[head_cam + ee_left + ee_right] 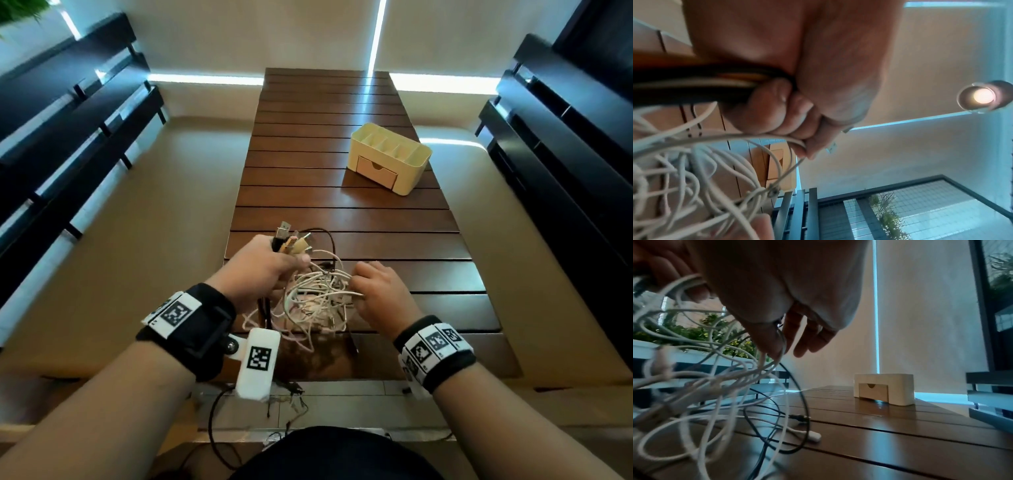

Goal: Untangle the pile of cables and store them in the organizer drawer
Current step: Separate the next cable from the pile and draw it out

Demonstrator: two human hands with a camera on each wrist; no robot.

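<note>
Likely a home sitting area or covered patio: a dark slatted wooden bench point(342, 205) on a pale floor point(171, 240), black slatted furniture point(68, 120) along both sides, a recessed ceiling lamp point(982, 97), and green plants point(715, 331) beyond.

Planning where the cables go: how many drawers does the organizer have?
1: a small drawer low in the front of the organizer, shut; its far side is hidden.
</note>
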